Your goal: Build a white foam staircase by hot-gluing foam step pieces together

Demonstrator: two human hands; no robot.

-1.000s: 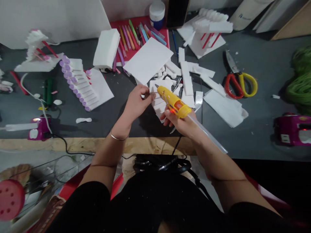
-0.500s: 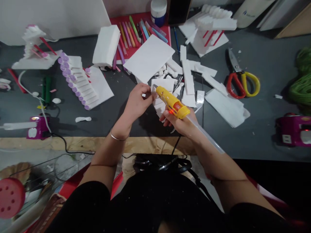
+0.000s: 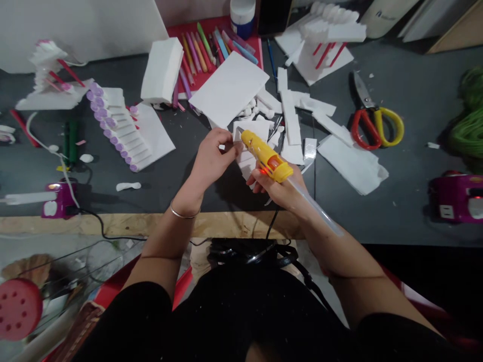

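My right hand [image 3: 281,187] is wrapped round a yellow hot glue gun [image 3: 266,155], a clear glue stick [image 3: 319,208] jutting from its back end and a red light glowing near my fingers. Its nozzle points up and left, over a small white stepped foam piece [image 3: 247,165]. At the left edge of that piece, my left hand [image 3: 215,157] has thumb and fingertips pinched together on it. The gun and my fingers hide part of the steps. Whether the nozzle touches the foam I cannot tell.
White foam strips [image 3: 290,118] and a white board [image 3: 230,90] lie just beyond. Scissors [image 3: 372,118] rest at right. A staircase model with purple rolls [image 3: 121,133] stands at left, near coloured pens [image 3: 199,53]. Purple power units [image 3: 458,198] sit at the sides.
The glue gun's back end has swung slightly left and the nozzle has shifted a little left. My left hand keeps its pinch. The whole view has shifted slightly.
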